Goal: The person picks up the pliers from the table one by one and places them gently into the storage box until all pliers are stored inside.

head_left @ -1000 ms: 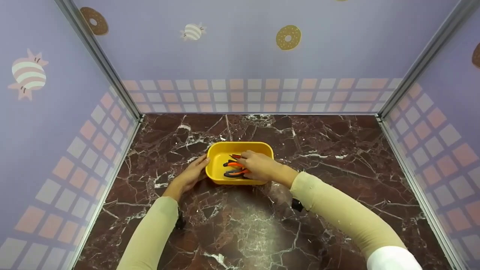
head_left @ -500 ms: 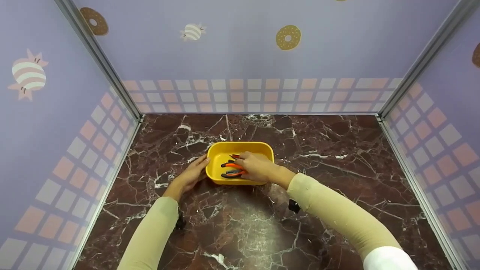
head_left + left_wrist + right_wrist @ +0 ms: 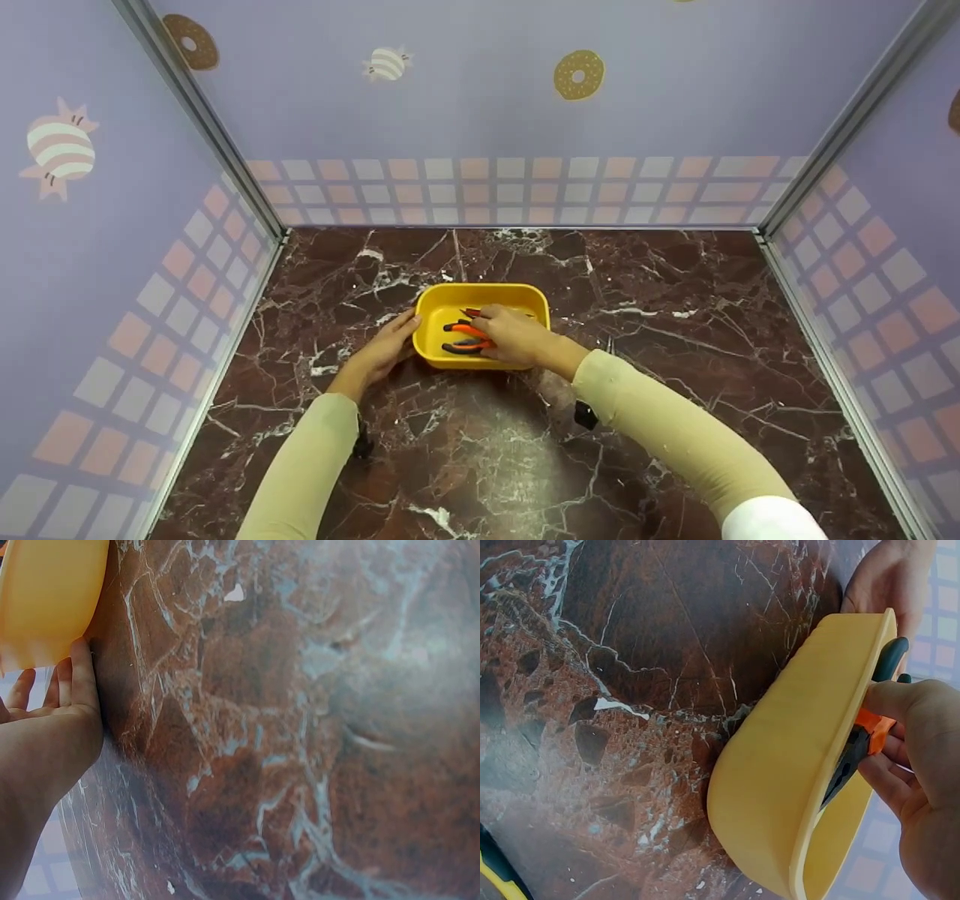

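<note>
A yellow plastic bin [image 3: 480, 289] stands on the marble-patterned surface. My left hand [image 3: 386, 346] rests against the bin's left end with fairly straight fingers, which the left wrist view shows touching its wall [image 3: 56, 600]. Inside the bin, my right hand [image 3: 514, 335] grips pliers with orange and black handles [image 3: 465, 348]. From the right wrist side, the dark head of the pliers [image 3: 846, 765] shows beyond the bin's rim, between thumb and fingers. Just above the pliers lies a thin red and black tool [image 3: 471, 313], partly hidden by the right hand.
A black and yellow object [image 3: 502, 870] shows at the lower left corner of the right wrist view; its kind is unclear. Lilac panels [image 3: 480, 112] wall in the marble surface [image 3: 660, 300] at the back and both sides.
My right hand and the pliers have shifted slightly to the left inside the bin. My left hand and the bin hold their places.
</note>
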A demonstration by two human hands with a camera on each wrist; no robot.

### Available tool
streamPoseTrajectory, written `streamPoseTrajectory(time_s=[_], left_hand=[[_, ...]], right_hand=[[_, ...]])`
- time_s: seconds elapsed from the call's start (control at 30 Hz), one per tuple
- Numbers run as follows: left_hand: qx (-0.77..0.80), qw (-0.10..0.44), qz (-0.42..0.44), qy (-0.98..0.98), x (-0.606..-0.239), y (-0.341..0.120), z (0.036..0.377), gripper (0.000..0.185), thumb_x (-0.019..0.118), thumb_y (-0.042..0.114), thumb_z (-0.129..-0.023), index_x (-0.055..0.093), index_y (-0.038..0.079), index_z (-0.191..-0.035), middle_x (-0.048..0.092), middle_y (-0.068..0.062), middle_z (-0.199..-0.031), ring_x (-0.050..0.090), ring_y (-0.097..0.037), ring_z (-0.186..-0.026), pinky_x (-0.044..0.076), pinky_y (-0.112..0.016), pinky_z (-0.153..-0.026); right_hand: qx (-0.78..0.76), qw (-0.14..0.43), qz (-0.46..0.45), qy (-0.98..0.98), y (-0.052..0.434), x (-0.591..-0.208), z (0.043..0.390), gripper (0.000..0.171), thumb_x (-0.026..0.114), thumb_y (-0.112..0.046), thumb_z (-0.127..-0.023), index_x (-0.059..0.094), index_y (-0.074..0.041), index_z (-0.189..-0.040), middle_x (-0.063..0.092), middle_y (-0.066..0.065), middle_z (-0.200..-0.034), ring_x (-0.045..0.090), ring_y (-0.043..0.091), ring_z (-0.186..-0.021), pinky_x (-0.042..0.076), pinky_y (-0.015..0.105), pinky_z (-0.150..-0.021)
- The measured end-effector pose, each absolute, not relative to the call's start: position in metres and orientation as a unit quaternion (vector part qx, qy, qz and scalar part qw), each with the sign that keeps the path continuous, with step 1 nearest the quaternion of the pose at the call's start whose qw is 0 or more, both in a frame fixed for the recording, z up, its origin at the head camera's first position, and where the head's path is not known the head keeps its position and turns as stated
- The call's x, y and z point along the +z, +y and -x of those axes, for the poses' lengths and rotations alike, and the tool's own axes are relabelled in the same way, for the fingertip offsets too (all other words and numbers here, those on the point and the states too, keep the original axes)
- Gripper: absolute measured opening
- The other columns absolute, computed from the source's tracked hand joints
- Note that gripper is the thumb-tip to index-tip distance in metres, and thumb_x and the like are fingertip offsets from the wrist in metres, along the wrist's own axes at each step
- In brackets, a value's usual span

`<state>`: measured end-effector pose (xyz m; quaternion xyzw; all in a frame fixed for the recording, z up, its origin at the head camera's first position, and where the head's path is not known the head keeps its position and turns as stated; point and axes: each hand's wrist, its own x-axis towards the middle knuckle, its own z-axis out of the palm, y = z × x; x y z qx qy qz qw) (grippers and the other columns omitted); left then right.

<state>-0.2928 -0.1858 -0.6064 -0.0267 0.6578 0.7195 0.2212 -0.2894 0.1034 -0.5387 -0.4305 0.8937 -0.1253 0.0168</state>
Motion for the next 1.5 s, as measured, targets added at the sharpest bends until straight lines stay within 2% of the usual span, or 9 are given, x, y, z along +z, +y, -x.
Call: streamPoseTrajectory(time_s=[0.33, 0.67, 1.1, 1.33, 1.5], left_hand=[[0.719, 0.220, 0.031, 0.659, -0.6079, -0.1843, 0.2931, 0.064, 0.045, 0.034, -0.116, 0.020, 0.008, -0.170, 0.034, -0.018, -0.169, 0.040, -0.036, -0.152, 0.035, -0.050, -0.125], [0.726, 0.218, 0.033, 0.652, -0.6058, -0.1849, 0.2926, 0.064, 0.045, 0.032, -0.116, 0.021, 0.008, -0.170, 0.034, -0.019, -0.169, 0.039, -0.037, -0.152, 0.035, -0.050, -0.125], [0.719, 0.224, 0.029, 0.657, -0.6065, -0.1854, 0.2940, 0.064, 0.045, 0.033, -0.116, 0.019, 0.008, -0.170, 0.032, -0.018, -0.170, 0.038, -0.036, -0.153, 0.034, -0.049, -0.125], [0.721, 0.221, 0.029, 0.656, -0.6047, -0.1851, 0.2926, 0.064, 0.045, 0.032, -0.116, 0.021, 0.008, -0.170, 0.034, -0.019, -0.169, 0.041, -0.037, -0.151, 0.036, -0.049, -0.124], [0.726, 0.218, 0.029, 0.652, -0.6037, -0.1839, 0.2919, 0.062, 0.045, 0.030, -0.116, 0.022, 0.007, -0.170, 0.034, -0.019, -0.169, 0.040, -0.036, -0.152, 0.036, -0.049, -0.124]], right_hand=[[-0.141, 0.016, 0.425, 0.894, 0.1046, -0.5453, 0.2892, 0.034, 0.086, -0.017, -0.088, 0.073, -0.002, -0.116, 0.064, 0.014, -0.112, 0.066, 0.031, -0.095, 0.060, 0.046, -0.083], [-0.140, 0.034, 0.424, 0.894, 0.1025, -0.5437, 0.2915, 0.032, 0.085, -0.019, -0.091, 0.073, -0.004, -0.117, 0.063, 0.009, -0.104, 0.060, 0.024, -0.089, 0.054, 0.041, -0.075], [-0.145, 0.046, 0.423, 0.893, 0.1011, -0.5438, 0.2939, 0.029, 0.084, -0.020, -0.093, 0.074, -0.004, -0.115, 0.068, 0.009, -0.101, 0.059, 0.023, -0.088, 0.051, 0.039, -0.073], [-0.153, 0.046, 0.421, 0.893, 0.1006, -0.5465, 0.2961, 0.030, 0.084, -0.020, -0.092, 0.076, -0.005, -0.116, 0.074, 0.011, -0.108, 0.065, 0.025, -0.096, 0.056, 0.041, -0.081], [-0.157, 0.050, 0.417, 0.894, 0.0992, -0.5461, 0.2964, 0.024, 0.083, -0.018, -0.091, 0.076, -0.005, -0.110, 0.072, 0.011, -0.101, 0.061, 0.023, -0.089, 0.054, 0.040, -0.077]])
